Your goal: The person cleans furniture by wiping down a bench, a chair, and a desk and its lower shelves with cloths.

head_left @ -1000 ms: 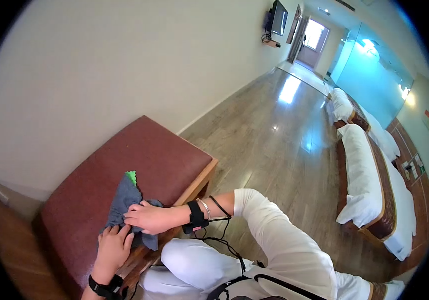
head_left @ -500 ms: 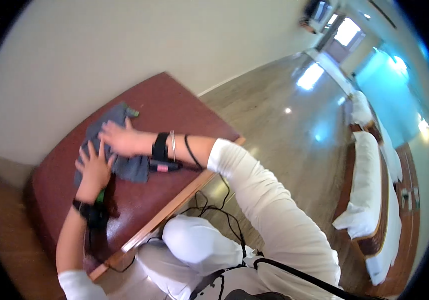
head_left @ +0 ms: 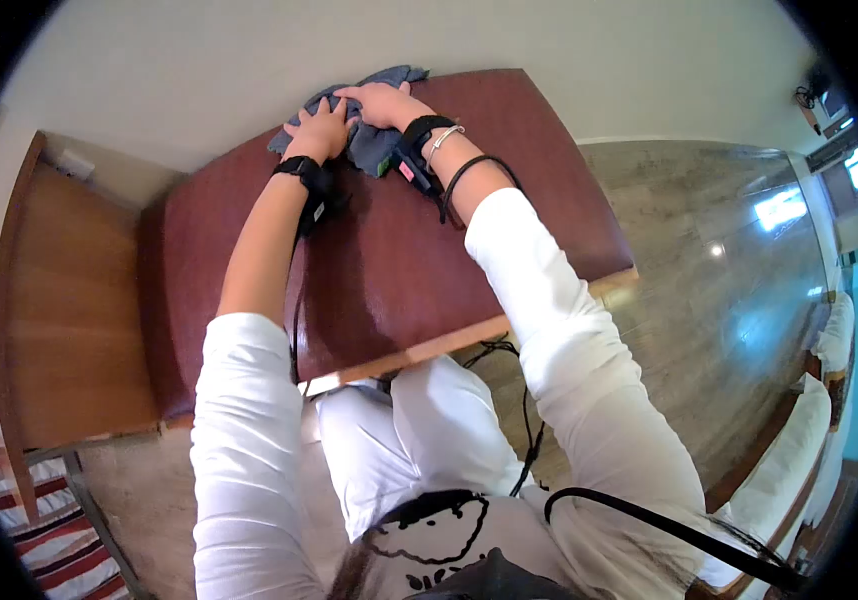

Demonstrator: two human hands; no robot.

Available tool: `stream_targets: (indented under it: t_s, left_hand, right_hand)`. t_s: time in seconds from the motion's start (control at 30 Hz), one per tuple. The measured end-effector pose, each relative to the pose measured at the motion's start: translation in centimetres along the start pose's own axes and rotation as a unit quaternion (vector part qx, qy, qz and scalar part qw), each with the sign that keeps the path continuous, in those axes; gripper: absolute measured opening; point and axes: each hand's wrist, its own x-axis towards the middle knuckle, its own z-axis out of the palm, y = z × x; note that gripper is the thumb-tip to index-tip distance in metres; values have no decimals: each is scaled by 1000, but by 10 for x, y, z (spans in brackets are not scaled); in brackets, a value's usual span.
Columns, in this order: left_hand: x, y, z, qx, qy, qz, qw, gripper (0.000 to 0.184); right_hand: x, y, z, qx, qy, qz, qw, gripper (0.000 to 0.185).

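A grey cloth (head_left: 364,152) lies bunched on the far edge of a dark red padded bench (head_left: 419,255), against the wall. My left hand (head_left: 320,133) rests on the cloth's left part, palm down with the fingers spread. Beside it, my right hand (head_left: 379,104) presses on the cloth with fingers stretched to the left and thumb apart. Both hands are open, and part of the cloth is hidden under them. Each wrist wears a black strap with a small device; a bracelet and a cable loop circle the right forearm.
A wooden panel (head_left: 74,300) rises at the bench's left end. The pale wall (head_left: 249,70) runs along the far side. Black cables (head_left: 529,430) hang near my knees. A seat with white cushions (head_left: 784,455) stands at right, and a striped rug (head_left: 59,530) lies at lower left.
My view has turned to the left. Both hands and the cloth have moved to the bench's far edge by the wall, and the cloth is more bunched.
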Motion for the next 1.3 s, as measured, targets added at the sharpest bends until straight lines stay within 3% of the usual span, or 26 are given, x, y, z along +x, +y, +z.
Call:
stream_targets:
  t_s: [0.3, 0.5, 0.67, 0.77, 0.87, 0.9, 0.97, 1.17, 1.3]
  left_hand:
    - [-84, 18, -8, 17, -40, 140, 989, 48]
    - [-175, 36, 17, 38, 112, 251, 961, 49]
    - [-229, 50, 22, 0, 124, 275, 953, 60]
    - [-256, 56, 24, -23, 134, 256, 957, 70]
    - [-251, 66, 32, -20, 193, 229, 954, 74]
    - [-245, 75, 43, -11, 256, 233, 938, 75]
    - [-253, 60, 39, -73, 236, 221, 944, 71]
    - [-279, 34, 20, -45, 222, 174, 958, 60]
    - [-302, -35, 47, -29, 260, 107, 959, 45]
  right_hand:
    - [-77, 18, 8, -70, 11, -162, 984, 63]
    - [-177, 3, 19, -92, 58, -201, 974, 62]
    - [-238, -16, 7, -87, 40, -212, 973, 60]
    - [-276, -14, -3, -95, -2, -185, 978, 64]
    - [-266, -13, 0, -117, -1, -205, 972, 76]
    - [-266, -12, 5, -178, 4, -162, 971, 81]
    - [-259, -26, 10, -153, 12, -205, 967, 86]
    - [-247, -57, 7, -146, 25, -266, 952, 86]
    - [-216, -118, 46, -126, 14, -330, 936, 83]
